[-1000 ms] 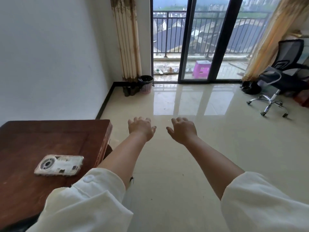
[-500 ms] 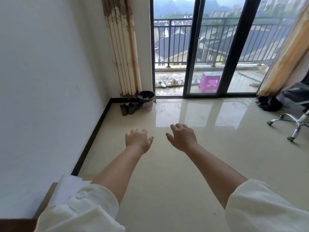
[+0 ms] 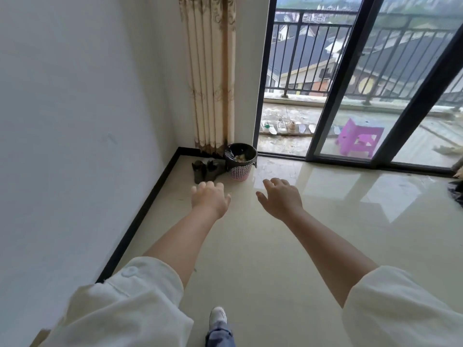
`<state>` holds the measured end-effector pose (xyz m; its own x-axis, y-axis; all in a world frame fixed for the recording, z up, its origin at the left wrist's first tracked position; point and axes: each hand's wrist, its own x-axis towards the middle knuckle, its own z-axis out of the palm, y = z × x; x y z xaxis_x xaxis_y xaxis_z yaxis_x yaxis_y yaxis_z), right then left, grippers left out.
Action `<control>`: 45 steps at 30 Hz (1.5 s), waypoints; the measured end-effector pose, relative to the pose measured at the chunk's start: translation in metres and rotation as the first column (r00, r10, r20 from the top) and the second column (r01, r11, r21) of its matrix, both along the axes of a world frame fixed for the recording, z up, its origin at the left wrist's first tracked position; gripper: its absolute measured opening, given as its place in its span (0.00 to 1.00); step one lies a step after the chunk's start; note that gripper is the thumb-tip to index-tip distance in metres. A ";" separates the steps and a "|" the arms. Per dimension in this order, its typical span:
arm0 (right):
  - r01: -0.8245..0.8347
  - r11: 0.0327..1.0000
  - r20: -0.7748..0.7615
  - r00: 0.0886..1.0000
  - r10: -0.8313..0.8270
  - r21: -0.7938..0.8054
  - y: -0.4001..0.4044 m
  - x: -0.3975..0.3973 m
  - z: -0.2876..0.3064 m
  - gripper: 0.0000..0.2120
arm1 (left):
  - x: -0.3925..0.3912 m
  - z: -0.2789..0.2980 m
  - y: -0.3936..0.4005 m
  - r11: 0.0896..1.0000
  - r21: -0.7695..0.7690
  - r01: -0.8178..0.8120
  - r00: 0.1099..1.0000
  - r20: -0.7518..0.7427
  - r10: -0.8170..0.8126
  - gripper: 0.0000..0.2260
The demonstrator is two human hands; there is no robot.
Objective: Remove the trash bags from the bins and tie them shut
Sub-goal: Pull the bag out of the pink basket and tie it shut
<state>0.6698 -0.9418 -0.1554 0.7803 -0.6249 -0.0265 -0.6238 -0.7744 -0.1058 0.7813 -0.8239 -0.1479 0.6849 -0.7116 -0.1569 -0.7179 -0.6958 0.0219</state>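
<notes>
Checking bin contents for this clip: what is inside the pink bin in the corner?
The bin holds a black bag folded over its rim, with pale crumpled trash on top. Anything deeper is hidden by that trash and the near rim.

The trash bag (image 3: 241, 152) shows only its rim over the bin (image 3: 239, 169); what's inside is too small to tell. A dark heap (image 3: 456, 192) is cut off at the right edge. Only one foot (image 3: 218, 316) shows.

The person has walked closer to the bin (image 3: 241, 160) in the corner. The desk and chair are gone from view, and a foot (image 3: 218, 317) now shows.
</notes>
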 end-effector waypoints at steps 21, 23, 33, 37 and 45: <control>0.150 0.981 -0.108 0.985 -0.137 0.123 -0.427 0.425 -0.079 0.20 | 0.441 -0.069 -0.432 0.990 0.094 0.105 0.992 -0.081 -0.097 0.21; 0.160 0.977 -0.147 0.979 -0.140 0.138 -0.456 0.459 -0.096 0.19 | 0.477 -0.085 -0.464 0.989 0.101 0.109 0.990 -0.104 -0.098 0.20; 0.323 0.917 -0.277 0.926 -0.256 0.233 -0.543 0.576 -0.226 0.20 | 0.615 -0.217 -0.584 0.950 0.184 0.253 0.951 -0.228 -0.209 0.20; 0.392 0.880 -0.342 0.893 -0.294 0.267 -0.558 0.596 -0.314 0.20 | 0.639 -0.307 -0.607 0.931 0.218 0.293 0.931 -0.286 -0.226 0.20; 0.371 0.894 -0.271 0.913 -0.304 0.250 -0.596 0.605 -0.520 0.19 | 0.639 -0.523 -0.628 0.945 0.127 0.300 0.923 -0.289 -0.254 0.18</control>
<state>1.2750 -1.5378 -0.6758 0.4762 -0.7869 -0.3925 -0.8750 -0.4682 -0.1230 1.4208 -1.4514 -0.6711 0.3805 -0.8150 -0.4370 -0.8662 -0.4796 0.1403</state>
